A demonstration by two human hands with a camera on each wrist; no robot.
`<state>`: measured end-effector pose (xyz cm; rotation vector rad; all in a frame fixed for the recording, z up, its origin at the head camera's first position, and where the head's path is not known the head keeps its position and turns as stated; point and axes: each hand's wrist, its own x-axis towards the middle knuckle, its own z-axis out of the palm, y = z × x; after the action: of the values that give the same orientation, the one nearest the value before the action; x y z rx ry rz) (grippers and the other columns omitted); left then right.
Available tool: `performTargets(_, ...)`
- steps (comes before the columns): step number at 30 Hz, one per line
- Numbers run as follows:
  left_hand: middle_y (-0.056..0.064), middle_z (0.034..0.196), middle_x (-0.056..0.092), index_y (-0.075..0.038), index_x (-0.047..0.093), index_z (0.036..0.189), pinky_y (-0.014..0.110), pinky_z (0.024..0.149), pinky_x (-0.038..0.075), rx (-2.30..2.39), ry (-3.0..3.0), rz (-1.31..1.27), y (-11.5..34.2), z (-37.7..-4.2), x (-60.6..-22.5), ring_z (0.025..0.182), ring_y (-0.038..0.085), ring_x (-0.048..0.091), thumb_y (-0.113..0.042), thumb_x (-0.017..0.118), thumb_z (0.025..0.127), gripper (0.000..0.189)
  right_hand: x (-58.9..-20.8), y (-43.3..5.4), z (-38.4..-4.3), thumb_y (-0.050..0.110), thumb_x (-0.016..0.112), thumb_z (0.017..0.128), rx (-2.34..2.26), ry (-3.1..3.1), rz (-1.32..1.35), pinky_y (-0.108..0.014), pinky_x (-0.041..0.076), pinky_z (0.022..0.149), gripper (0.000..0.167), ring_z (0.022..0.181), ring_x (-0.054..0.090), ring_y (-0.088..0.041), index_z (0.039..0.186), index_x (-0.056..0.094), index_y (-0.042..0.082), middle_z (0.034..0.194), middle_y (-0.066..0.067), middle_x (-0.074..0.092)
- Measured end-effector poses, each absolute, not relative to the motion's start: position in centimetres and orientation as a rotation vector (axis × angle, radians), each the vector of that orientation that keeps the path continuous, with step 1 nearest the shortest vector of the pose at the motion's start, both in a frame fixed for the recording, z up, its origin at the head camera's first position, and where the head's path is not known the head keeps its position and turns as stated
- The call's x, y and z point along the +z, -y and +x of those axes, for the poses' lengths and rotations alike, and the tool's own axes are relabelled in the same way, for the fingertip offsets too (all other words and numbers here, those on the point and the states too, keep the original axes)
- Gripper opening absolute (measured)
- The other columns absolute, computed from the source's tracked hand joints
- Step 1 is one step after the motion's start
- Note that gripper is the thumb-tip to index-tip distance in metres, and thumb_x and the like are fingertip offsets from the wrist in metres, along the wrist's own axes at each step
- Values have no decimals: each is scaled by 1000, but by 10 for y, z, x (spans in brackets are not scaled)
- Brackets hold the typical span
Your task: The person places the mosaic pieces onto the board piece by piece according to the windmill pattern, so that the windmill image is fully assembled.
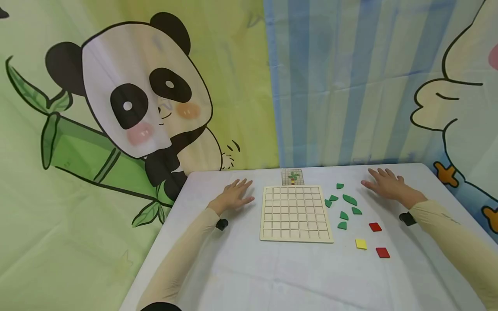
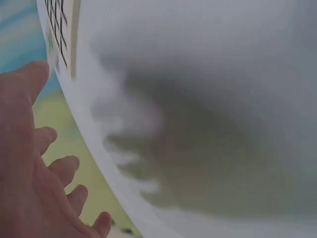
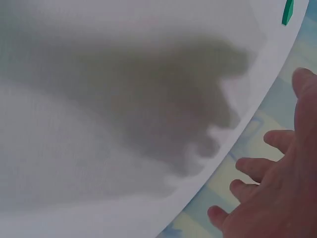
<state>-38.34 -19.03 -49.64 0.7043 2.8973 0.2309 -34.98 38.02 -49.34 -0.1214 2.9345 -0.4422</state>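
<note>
Left of the wooden grid board (image 1: pixel 296 214), my left hand (image 1: pixel 232 196) hovers over the white table with spread fingers and holds nothing. My right hand (image 1: pixel 387 185) is over the table's right side, fingers also spread, nothing held. Between the board and the right hand lie several green quarter-round pieces (image 1: pixel 357 211) and a longer green piece (image 1: pixel 349 199). Nearer the front are a yellow square (image 1: pixel 361 244) and two red diamond-shaped pieces, one (image 1: pixel 375 227) behind the other (image 1: pixel 383 252). Both wrist views show the spread fingers above their shadows.
A small pattern card (image 1: pixel 292 176) with a printed grid and green and yellow shapes lies behind the board, at the far edge of the white table (image 1: pixel 288 276). A curtain with a panda (image 1: pixel 148 86) printed on it hangs close behind.
</note>
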Motion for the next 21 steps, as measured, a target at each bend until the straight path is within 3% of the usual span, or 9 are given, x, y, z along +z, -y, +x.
performTargets(5, 6, 174, 17, -31, 20, 167, 63, 125, 18, 178, -2791, 857, 167, -363, -503, 161, 37, 10, -65, 47, 102, 78, -496, -357, -357, 37, 62, 103, -381, -3010, -315, -80, 27, 110, 70, 140, 34, -61, 154, 38, -6, 152, -40, 39)
performTargets(10, 5, 175, 15, -33, 24, 166, 58, 126, 19, 99, -2732, 887, 155, -352, -507, 162, 35, 8, -68, 44, 102, 75, -490, -328, -359, 17, 67, 101, -419, -2996, -489, -70, 39, 109, 53, 135, 46, -56, 148, 51, -1, 145, -34, 52)
performTargets(21, 6, 175, 14, -33, 27, 165, 58, 127, 17, 68, -2718, 833, 151, -348, -501, 162, 35, 5, -67, 45, 102, 74, -497, -300, -368, 4, 70, 97, -255, -2954, -697, -54, 56, 96, 38, 109, 64, -35, 135, 66, 4, 125, -21, 65)
